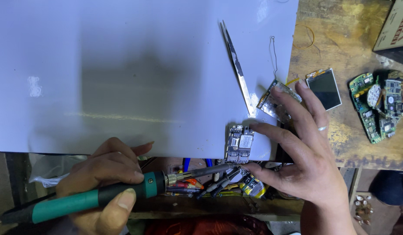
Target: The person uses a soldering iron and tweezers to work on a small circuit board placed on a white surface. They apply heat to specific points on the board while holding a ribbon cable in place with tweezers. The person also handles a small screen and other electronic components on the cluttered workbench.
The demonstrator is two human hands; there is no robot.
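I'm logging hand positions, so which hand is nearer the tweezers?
Right. The right hand lies just right of the tweezers, fingertips close beside their lower tip. The left hand is well below and left, gripping the soldering iron.

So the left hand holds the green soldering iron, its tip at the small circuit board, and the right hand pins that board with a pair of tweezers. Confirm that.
Not quite. In the head view the right hand pins the small circuit board with bare fingers; the tweezers lie untouched on the white sheet. The left hand does hold the green soldering iron, tip at the board.
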